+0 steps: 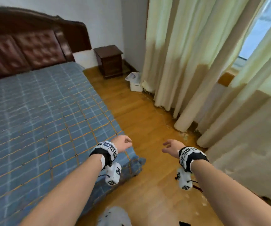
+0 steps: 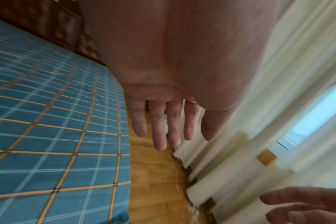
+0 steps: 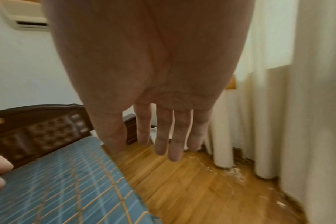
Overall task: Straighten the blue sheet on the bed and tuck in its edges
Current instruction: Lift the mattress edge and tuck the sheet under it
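Head view: nightstand beside curtains.

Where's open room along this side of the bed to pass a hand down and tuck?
Bare floor strip runs between the blue sheet edge and the curtains. Tighter at the far end: nightstand and white box. Both the left hand and right hand are empty.
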`<state>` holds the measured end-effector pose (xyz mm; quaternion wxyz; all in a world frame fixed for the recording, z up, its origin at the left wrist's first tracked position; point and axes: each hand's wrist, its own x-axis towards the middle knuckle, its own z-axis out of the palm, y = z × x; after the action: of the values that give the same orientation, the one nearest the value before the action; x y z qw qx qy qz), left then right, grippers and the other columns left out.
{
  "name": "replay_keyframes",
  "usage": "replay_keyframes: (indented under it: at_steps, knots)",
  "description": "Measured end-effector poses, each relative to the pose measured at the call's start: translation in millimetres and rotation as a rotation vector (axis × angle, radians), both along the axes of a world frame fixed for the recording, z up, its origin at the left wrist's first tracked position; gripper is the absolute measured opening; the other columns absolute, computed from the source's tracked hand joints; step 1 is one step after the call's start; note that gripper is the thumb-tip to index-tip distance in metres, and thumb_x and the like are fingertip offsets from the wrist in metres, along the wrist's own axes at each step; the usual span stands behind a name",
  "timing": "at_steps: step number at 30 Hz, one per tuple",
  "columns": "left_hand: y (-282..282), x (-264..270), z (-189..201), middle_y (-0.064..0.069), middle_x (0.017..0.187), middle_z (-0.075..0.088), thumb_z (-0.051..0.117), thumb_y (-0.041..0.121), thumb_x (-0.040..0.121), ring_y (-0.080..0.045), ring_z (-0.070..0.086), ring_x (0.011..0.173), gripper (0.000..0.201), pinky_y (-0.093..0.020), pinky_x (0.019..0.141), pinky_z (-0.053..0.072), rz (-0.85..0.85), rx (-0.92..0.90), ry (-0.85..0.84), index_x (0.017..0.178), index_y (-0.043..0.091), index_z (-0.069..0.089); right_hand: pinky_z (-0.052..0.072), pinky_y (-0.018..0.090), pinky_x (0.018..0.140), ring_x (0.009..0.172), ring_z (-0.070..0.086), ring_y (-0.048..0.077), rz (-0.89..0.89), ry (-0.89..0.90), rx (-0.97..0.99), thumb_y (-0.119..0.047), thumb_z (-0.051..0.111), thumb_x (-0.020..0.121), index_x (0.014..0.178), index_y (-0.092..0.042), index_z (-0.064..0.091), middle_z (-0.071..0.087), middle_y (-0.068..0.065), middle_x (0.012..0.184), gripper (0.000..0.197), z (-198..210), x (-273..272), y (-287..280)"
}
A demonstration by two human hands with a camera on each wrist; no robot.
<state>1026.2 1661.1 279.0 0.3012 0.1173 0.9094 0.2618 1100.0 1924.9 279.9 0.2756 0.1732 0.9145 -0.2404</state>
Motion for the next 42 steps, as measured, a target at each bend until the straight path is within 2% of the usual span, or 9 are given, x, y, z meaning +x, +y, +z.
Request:
replay_keyframes:
  at_steps: [7,12,16,22,28,33,37,40,42]
  knots:
    - [-19.2,-46.8,15.7,0.001,0.116,0.069,0.061,0.030,0.092,-0.023,0.065,0.106,0.026,-0.029,0.089,0.050,0.388,-0.031,0.023,0.113,0.018,0.068,0.047,0.026,0.084,0.106,0.061,0.019,0.382,0.070,-0.095,-0.041,0.063,0.092,0.130,-0.026,0.060,0.062,0.002,0.127,0.041,29.1,-140.3,-13.6]
    - [10.8,-124.7,3.2,-0.003,0.105,0.072,0.060,0.033,0.091,-0.026,0.068,0.096,0.024,-0.033,0.082,0.052,0.390,-0.122,0.035,0.105,0.017,0.072,0.046,0.026,0.085,0.107,0.060,0.019,0.433,0.059,-0.052,-0.039,0.062,0.092,0.131,-0.025,0.059,0.061,0.002,0.128,0.042,35.8,-218.5,28.0]
    - [54.7,-195.5,10.8,-0.002,0.099,0.062,0.056,0.033,0.093,-0.024,0.061,0.089,0.012,-0.028,0.078,0.046,0.366,-0.123,0.089,0.098,0.026,0.064,0.050,0.030,0.092,0.110,0.061,0.021,0.376,0.094,0.001,-0.041,0.062,0.092,0.131,-0.025,0.058,0.061,0.001,0.128,0.043,43.8,-294.5,76.5]
    - [66.5,-245.1,18.6,0.006,0.124,0.063,0.055,0.038,0.093,-0.018,0.062,0.110,0.034,-0.027,0.090,0.048,0.496,-0.124,0.098,0.124,0.024,0.062,0.048,0.029,0.094,0.114,0.059,0.022,0.533,-0.022,-0.010,-0.039,0.062,0.092,0.132,-0.022,0.058,0.062,0.005,0.128,0.043,20.3,-377.8,57.1]
    - [11.4,-233.0,9.5,-0.003,0.124,0.066,0.058,0.033,0.095,-0.021,0.061,0.115,0.032,-0.027,0.093,0.046,0.865,-0.192,0.008,0.122,0.018,0.065,0.045,0.022,0.079,0.101,0.062,0.020,0.895,-0.071,-0.052,-0.033,0.064,0.089,0.125,-0.023,0.063,0.067,0.002,0.114,0.037,-23.6,-454.9,-36.3]
    - [2.8,-202.3,5.1,-0.005,0.126,0.064,0.051,0.028,0.095,-0.026,0.059,0.116,0.032,-0.032,0.098,0.047,1.264,-0.264,0.008,0.122,0.018,0.064,0.047,0.027,0.091,0.111,0.063,0.024,1.161,-0.039,-0.131,-0.028,0.064,0.088,0.112,-0.024,0.064,0.067,0.001,0.119,0.025,-50.2,-510.8,-104.5]
    - [41.1,-185.6,-6.8,0.002,0.130,0.059,0.035,0.045,0.086,-0.022,0.055,0.122,0.038,-0.030,0.101,0.043,1.410,-0.264,-0.137,0.111,0.028,0.058,0.044,0.025,0.092,0.117,0.060,0.024,1.313,-0.032,-0.128,-0.028,0.065,0.089,0.122,-0.022,0.064,0.066,0.001,0.125,0.034,-54.7,-523.9,-115.9]
    - [69.0,-169.6,-26.5,0.002,0.138,0.054,0.047,0.040,0.094,-0.023,0.052,0.126,0.045,-0.031,0.105,0.042,1.530,-0.278,-0.223,0.133,0.020,0.056,0.045,0.026,0.095,0.113,0.061,0.026,1.380,-0.100,-0.098,-0.027,0.063,0.090,0.133,-0.019,0.055,0.064,0.006,0.127,0.044,-77.7,-523.7,-111.2]
    - [85.3,-160.8,-37.5,0.000,0.139,0.055,0.052,0.038,0.095,-0.023,0.053,0.127,0.045,-0.030,0.103,0.043,1.562,-0.253,-0.284,0.137,0.020,0.052,0.046,0.035,0.101,0.114,0.059,0.029,1.405,-0.162,-0.096,-0.030,0.063,0.090,0.143,-0.016,0.043,0.061,0.011,0.128,0.058,-97.8,-517.8,-102.4]
